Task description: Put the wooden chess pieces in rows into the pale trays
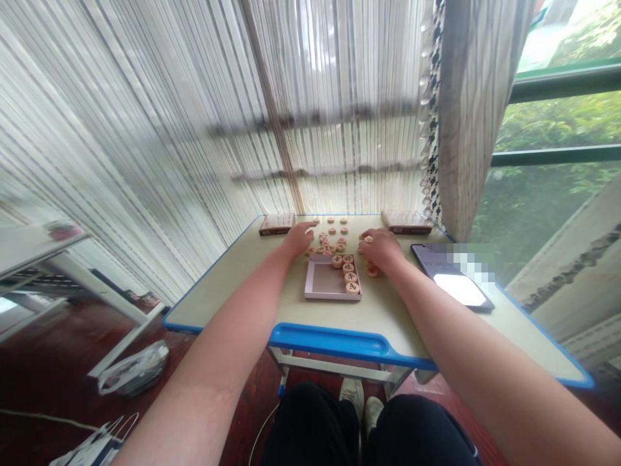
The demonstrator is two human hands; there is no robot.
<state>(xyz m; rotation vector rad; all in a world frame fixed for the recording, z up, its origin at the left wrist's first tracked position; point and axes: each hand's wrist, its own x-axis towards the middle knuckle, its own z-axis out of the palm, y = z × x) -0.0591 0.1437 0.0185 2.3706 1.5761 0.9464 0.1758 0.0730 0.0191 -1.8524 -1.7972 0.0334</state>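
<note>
A shallow open box point(325, 279) lies on the desk in front of me. Several round Chinese chess pieces point(350, 277) with dark characters sit in it along its right and far sides. Beyond the box, more loose pieces point(332, 230) are scattered on the desktop, some bunched together. My left hand point(299, 239) is at the left edge of this scatter, fingers apart, with nothing visible in it. To the right, my right hand point(383, 246) has its fingers curled round a Chinese chess piece point(369, 239). Another piece point(372, 270) lies just below that hand.
Flat boxes stand at the far left point(277, 224) and far right point(406, 221) of the desk point(228, 285). On the right side lies a dark tablet or phone point(453, 278) with a lit screen. The near edge has a blue pen groove point(330, 340). Curtains hang behind.
</note>
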